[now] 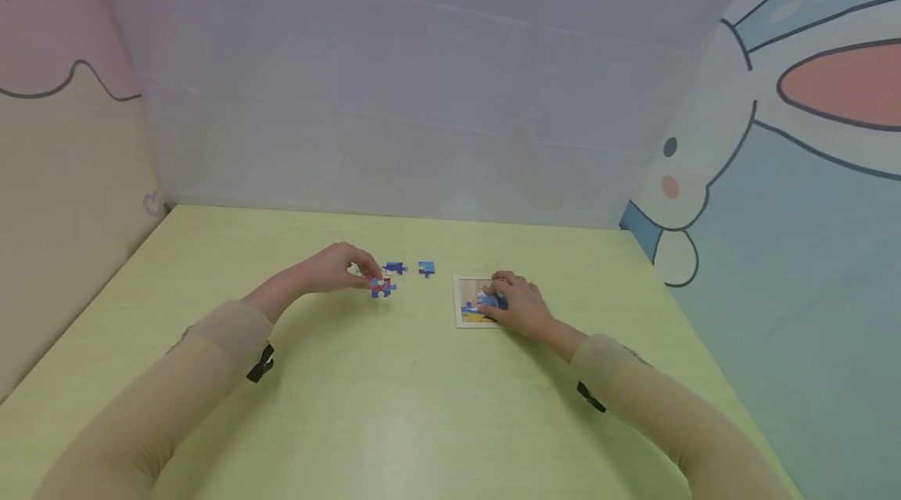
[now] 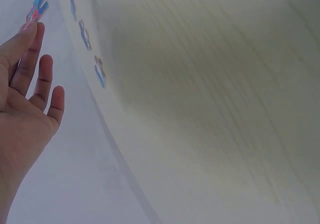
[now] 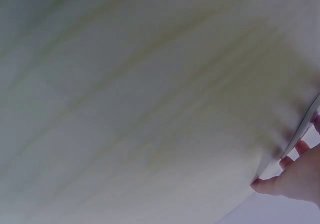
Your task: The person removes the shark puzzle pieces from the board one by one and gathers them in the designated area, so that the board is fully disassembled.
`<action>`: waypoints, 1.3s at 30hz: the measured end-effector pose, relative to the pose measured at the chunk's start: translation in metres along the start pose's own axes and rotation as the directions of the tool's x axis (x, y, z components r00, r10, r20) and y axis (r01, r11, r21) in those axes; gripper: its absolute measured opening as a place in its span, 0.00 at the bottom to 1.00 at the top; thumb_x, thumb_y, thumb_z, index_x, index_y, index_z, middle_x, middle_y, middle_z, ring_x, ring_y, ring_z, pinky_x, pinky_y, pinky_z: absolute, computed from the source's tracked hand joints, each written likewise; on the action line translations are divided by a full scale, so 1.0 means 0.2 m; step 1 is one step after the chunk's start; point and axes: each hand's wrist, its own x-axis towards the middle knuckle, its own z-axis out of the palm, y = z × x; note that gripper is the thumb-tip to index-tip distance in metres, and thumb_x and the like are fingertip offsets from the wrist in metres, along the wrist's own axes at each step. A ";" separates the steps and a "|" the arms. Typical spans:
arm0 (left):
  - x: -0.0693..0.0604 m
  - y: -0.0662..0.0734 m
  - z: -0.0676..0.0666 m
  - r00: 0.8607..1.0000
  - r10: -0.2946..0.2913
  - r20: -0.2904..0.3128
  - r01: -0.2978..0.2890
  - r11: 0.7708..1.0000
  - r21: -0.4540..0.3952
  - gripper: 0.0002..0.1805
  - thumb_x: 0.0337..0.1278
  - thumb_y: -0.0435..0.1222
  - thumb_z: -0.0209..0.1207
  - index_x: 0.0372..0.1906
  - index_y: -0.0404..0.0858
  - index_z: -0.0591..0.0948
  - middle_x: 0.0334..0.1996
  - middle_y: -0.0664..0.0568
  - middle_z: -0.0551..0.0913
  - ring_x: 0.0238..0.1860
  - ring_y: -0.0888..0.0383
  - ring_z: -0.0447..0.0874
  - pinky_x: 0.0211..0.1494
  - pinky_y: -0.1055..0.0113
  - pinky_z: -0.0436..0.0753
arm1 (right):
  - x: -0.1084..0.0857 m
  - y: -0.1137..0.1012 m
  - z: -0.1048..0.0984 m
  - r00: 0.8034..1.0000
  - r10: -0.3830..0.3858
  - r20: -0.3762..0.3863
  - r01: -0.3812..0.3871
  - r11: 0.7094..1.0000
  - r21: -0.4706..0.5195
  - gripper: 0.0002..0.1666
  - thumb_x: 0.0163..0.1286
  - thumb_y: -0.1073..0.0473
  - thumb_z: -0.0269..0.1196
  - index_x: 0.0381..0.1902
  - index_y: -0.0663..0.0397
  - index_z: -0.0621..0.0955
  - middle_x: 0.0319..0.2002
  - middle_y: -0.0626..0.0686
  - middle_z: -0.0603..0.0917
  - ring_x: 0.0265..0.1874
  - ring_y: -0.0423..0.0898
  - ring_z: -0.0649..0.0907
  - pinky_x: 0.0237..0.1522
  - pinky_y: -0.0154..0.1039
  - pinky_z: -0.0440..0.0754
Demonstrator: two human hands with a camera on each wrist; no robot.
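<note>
In the head view my left hand [image 1: 338,268] pinches a red and blue jigsaw piece [image 1: 381,288] between thumb and fingertips, above the table. The left wrist view shows that same piece [image 2: 37,8] at the fingertips, with the other fingers loosely bent. Over a small white-rimmed puzzle board [image 1: 461,325] lies my right hand [image 1: 522,307], its fingers spread and touching the board. Blue, white and yellow pieces [image 1: 473,316] show inside the frame by the thumb; the board's right part is hidden. From the right wrist, my hand [image 3: 297,176] appears beside the board's thin edge.
Loose pieces lie behind my left hand: a dark blue one [image 1: 395,267], a light blue one [image 1: 426,268] and one partly hidden by the fingers. The pale yellow table [image 1: 394,406] meets a grey wall [image 1: 394,93] at the back. Painted walls stand at both sides.
</note>
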 end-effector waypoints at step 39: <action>-0.04 -0.21 0.03 0.993 -0.113 -0.015 0.114 0.986 0.122 0.04 0.56 0.35 0.63 0.37 0.45 0.85 0.34 0.57 0.82 0.36 0.60 0.76 0.44 0.62 0.76 | 0.01 -0.01 0.01 1.000 0.002 -0.018 -0.002 1.000 0.000 0.27 0.61 0.40 0.63 0.54 0.47 0.78 0.62 0.57 0.71 0.61 0.60 0.70 0.59 0.64 0.63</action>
